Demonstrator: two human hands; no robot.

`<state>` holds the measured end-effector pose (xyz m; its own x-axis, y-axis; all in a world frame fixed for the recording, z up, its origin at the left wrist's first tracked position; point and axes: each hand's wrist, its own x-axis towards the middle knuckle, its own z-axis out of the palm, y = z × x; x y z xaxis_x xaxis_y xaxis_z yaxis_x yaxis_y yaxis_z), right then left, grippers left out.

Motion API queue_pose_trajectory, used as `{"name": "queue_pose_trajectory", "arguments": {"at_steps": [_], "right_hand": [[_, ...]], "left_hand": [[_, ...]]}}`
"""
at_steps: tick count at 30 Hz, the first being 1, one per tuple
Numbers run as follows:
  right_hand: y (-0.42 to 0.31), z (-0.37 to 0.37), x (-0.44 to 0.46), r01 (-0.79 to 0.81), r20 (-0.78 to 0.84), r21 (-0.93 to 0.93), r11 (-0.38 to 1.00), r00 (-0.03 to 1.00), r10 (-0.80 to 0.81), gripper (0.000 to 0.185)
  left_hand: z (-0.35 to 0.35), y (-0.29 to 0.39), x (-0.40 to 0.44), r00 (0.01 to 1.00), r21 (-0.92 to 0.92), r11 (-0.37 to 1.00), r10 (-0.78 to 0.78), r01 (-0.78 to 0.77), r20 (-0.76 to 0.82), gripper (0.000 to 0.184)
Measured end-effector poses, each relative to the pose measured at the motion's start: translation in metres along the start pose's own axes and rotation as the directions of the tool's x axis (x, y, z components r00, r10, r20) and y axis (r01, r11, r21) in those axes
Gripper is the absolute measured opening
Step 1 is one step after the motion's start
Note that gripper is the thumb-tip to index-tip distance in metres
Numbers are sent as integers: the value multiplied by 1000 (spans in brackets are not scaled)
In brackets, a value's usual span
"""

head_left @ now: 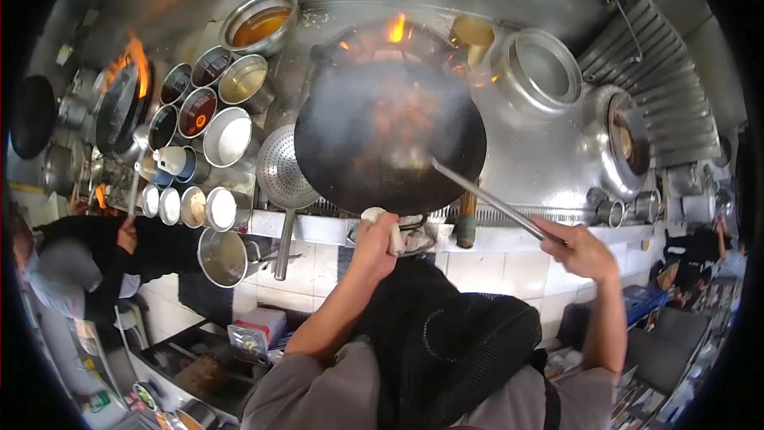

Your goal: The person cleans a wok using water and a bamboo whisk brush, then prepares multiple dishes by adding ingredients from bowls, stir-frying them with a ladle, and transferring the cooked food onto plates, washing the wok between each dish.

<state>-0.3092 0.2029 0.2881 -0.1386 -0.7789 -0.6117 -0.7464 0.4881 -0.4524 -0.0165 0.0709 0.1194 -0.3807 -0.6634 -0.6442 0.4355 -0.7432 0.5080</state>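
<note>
A large black wok [350, 167] sits over the burner, with smoke hiding much of the reddish-brown food [402, 115] in it. My left hand [377, 245] is closed around a white cloth [395, 237] at the wok's near edge; the handle under the cloth is hidden. In my right hand [579, 251] is the handle of a long metal utensil [501, 205], its far end down in the wok among the smoke. Flames [397, 28] rise behind the wok's far rim. A perforated metal strainer [285, 169] lies just left of the wok.
Left stand metal pots of sauces and powders [228, 137] and a bowl of amber liquid [261, 27]. A pot [224, 258] is at the front edge. Another person [72, 263] works at a flaming wok [121, 107] far left. Large metal pots [543, 72] stand right.
</note>
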Motion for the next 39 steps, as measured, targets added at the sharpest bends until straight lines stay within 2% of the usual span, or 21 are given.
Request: {"name": "queue_pose_trajectory", "arguments": {"at_steps": [1,2,3,4,8,10,12,14,15,18,19,21,23,24,26,28,30,33,36,38,39], "right_hand": [[19,4,2,222,-60,-91,971,972,-228,47],[26,11,5,264,-61,-107,959,961,-271,46],[31,17,8,304,-61,-122,945,948,-313,46],[15,18,17,177,-24,-70,982,984,-179,45],[43,75,61,117,-121,-48,992,985,-122,44],[58,77,53,122,-168,-42,992,978,-127,45],[82,61,17,346,-76,-131,929,931,-357,46],[48,17,-17,247,97,-155,957,967,-234,46],[52,13,-17,351,62,-145,925,936,-345,45],[28,16,16,302,-12,-197,933,950,-311,44],[27,30,25,304,-20,-203,931,949,-315,44],[29,55,51,181,-131,-211,961,969,-211,44],[58,55,27,268,-122,-229,936,946,-301,44],[69,53,18,353,-79,-241,904,921,-381,45],[60,24,-11,383,-7,-216,898,919,-394,46],[46,13,-15,424,63,-195,884,905,-420,47],[21,10,-1,313,-8,-222,924,947,-322,47],[39,51,49,315,-173,-221,923,919,-355,47],[45,54,32,232,-172,-219,948,947,-272,47],[69,43,3,440,-72,-311,842,873,-483,46],[58,29,-11,360,-14,-262,895,926,-376,46]], "left_hand": [[3,-4,-2,999,0,1000,9,-9,-40,16],[7,-7,-1,996,0,1000,13,-13,-89,14],[-13,-18,28,1000,27,1000,14,-14,-20,11],[-8,-21,40,996,103,992,80,-76,-36,10],[-77,-120,72,967,151,956,243,-253,80,13],[-88,-122,10,992,263,957,117,-125,44,22],[-64,-99,-38,997,298,954,57,-42,-44,18],[-20,-55,-60,984,158,986,-31,59,-173,7],[-3,-39,-51,988,102,994,-15,31,-153,7],[-14,-33,28,999,112,993,31,-27,-30,13],[8,-50,7,983,111,986,135,-122,-123,17],[-65,-120,35,988,96,985,150,-146,-32,22],[-75,-123,-17,995,255,962,94,-99,31,24],[-65,-110,-45,998,200,979,32,-43,59,24],[-35,-79,-68,993,153,986,-43,60,-114,19],[-1,-42,-61,999,80,996,-24,26,-27,14],[17,-25,-17,995,7,997,77,-77,-61,11],[-32,-97,27,975,172,962,220,-212,-29,12],[-57,-101,-15,995,229,968,98,-100,20,14],[-31,-74,-67,997,450,891,-71,56,16,17],[-21,-67,-72,999,287,956,-47,51,-22,18]]}}
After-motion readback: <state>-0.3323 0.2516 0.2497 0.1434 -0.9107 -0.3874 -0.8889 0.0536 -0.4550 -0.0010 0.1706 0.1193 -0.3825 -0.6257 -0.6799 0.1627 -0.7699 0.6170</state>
